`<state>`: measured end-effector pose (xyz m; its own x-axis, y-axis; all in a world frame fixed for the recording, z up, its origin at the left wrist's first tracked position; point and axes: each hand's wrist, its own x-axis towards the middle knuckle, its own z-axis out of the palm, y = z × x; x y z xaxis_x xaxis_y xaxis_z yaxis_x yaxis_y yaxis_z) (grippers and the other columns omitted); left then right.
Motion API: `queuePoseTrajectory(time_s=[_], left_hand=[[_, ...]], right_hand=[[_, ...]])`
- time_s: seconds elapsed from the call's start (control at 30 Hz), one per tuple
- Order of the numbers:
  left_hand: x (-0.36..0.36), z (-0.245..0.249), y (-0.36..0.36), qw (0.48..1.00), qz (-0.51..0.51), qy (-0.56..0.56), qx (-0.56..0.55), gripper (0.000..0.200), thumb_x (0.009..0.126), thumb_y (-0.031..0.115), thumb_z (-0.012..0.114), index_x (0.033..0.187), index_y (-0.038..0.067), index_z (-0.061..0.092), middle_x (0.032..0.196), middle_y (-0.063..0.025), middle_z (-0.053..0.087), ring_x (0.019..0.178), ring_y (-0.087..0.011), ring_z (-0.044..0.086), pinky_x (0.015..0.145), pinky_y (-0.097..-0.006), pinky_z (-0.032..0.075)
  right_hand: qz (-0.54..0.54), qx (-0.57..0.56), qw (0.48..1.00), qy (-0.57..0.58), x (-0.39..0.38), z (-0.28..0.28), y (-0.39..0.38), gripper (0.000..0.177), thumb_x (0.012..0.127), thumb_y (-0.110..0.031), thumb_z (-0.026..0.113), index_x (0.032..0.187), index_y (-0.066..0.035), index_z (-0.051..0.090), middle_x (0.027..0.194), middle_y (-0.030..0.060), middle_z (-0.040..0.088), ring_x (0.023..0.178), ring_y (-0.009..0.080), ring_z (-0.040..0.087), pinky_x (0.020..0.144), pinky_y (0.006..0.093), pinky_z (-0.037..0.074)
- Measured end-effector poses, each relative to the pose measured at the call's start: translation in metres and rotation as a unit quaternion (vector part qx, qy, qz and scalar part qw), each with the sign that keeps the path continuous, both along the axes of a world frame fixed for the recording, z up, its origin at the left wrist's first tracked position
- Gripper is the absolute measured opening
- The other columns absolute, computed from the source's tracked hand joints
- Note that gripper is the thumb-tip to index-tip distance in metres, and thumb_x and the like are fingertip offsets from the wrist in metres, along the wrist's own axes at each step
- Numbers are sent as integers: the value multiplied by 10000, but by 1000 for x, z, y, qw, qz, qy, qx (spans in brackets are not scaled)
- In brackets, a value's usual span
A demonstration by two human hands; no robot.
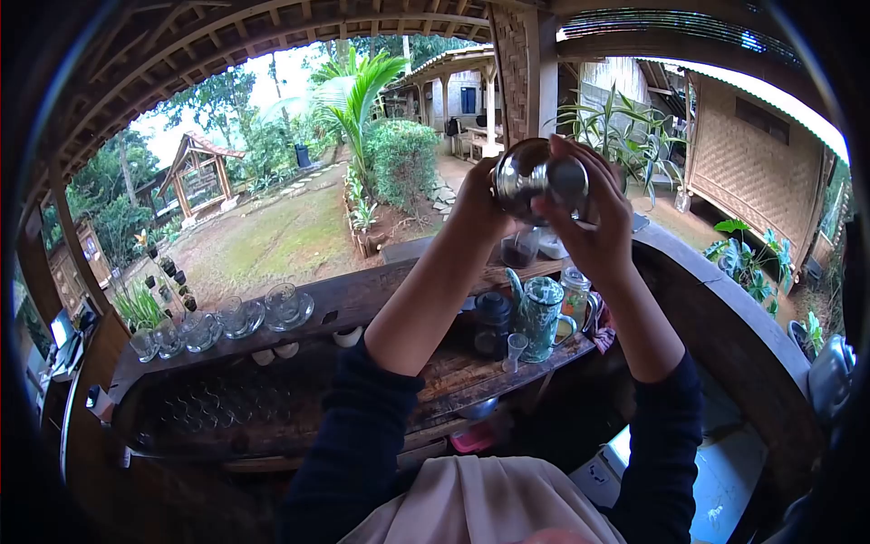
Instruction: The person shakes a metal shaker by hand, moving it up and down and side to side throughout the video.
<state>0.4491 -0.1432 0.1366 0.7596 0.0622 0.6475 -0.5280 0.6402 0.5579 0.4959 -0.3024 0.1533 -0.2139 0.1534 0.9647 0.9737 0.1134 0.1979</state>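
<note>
A shiny metal vessel, rounded and held raised in front of me, is between my two hands; its exact kind is hard to make out. My left hand wraps round its left side, with most fingers hidden behind it. On its right side my right hand grips it with the fingers over the top and the thumb near the front. Below the hands, on the wooden counter, are a green speckled pitcher, a dark jar, a small clear cup and a glass jar. A dark-filled glass is partly hidden behind my forearms.
Glass cups on saucers line the wooden ledge at the left. A pink cloth hangs right of the pitcher. The curved counter edge runs along the right. A pink item lies below the counter.
</note>
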Motion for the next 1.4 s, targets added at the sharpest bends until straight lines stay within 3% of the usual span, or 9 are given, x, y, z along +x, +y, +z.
queuePoseTrajectory(time_s=[0.1, 0.17, 0.23, 0.43, 0.63, 1.0, 1.13, 1.2, 1.4], left_hand=[[-33, 5, 1, 993, -100, 57, 20, 432, 912, 348, 409, 1176, 18, 497, 1102, -168, 576, 966, -267, 605, 841, -385, 516], [-54, 6, -31, 994, 42, 86, 53, 351, 856, 302, 539, 1096, 45, 533, 984, -135, 613, 915, -220, 609, 837, -392, 490], [-57, 5, -54, 934, 92, -282, 198, 457, 844, 325, 585, 1181, 47, 449, 1084, -114, 554, 964, -192, 572, 851, -322, 469], [-20, 13, -19, 987, 90, 101, -91, 294, 870, 274, 463, 974, 16, 559, 906, -140, 642, 864, -273, 629, 830, -407, 508], [-61, 8, -80, 960, 164, -221, 52, 311, 898, 264, 501, 1089, 20, 536, 925, -132, 639, 857, -222, 639, 778, -347, 529], [-36, 16, -48, 999, 21, 47, -12, 334, 880, 361, 497, 974, 48, 567, 869, -109, 643, 819, -214, 639, 752, -343, 531], [-51, 18, -76, 957, -37, -275, 89, 411, 894, 400, 474, 1077, 36, 523, 969, -135, 616, 930, -217, 615, 808, -364, 515], [-13, 17, -21, 983, -72, -159, 51, 419, 893, 401, 471, 1095, 36, 517, 993, -139, 609, 964, -235, 603, 840, -380, 502], [-9, 18, -25, 998, 2, 6, -66, 472, 896, 433, 434, 1140, 38, 520, 1110, -150, 579, 1014, -281, 580, 871, -425, 491]], right_hand=[[-252, -13, 930, -268, -21, -32, -42, 533, 738, -363, 694, 1181, -93, 569, 1021, 47, 619, 1062, 205, 542, 1023, 531, 254], [100, 184, 859, -468, -21, -65, -34, 400, 769, -349, 669, 1115, -161, 597, 1053, 43, 602, 994, 217, 571, 998, 530, 326], [162, 182, 861, -446, -30, -50, -30, 336, 768, -331, 667, 1066, -190, 606, 1092, 48, 588, 988, 229, 579, 972, 533, 355], [285, 15, 957, 55, 6, -8, 8, 472, 751, -250, 698, 1088, 36, 533, 1092, 210, 579, 1069, 304, 565, 945, 460, 406], [253, 199, 823, -468, -45, -18, -43, 331, 696, -146, 701, 1005, -212, 603, 1029, 29, 634, 1068, 218, 570, 854, 435, 442], [105, 14, 978, -181, -24, -7, -20, 403, 691, -146, 708, 1066, -79, 577, 1058, 87, 620, 1043, 178, 581, 899, 349, 438], [345, 436, 727, -402, -53, -25, -3, 252, 808, -195, 644, 1051, -222, 583, 1077, -36, 615, 1061, 100, 557, 888, 349, 421], [63, 33, 983, -172, -16, -32, -47, 398, 758, -277, 667, 1069, -48, 573, 1106, 131, 604, 1009, 284, 588, 881, 452, 434], [132, 90, 987, -29, -31, 8, -24, 402, 720, -175, 717, 1048, 8, 573, 1024, 158, 611, 970, 239, 599, 827, 317, 475]])
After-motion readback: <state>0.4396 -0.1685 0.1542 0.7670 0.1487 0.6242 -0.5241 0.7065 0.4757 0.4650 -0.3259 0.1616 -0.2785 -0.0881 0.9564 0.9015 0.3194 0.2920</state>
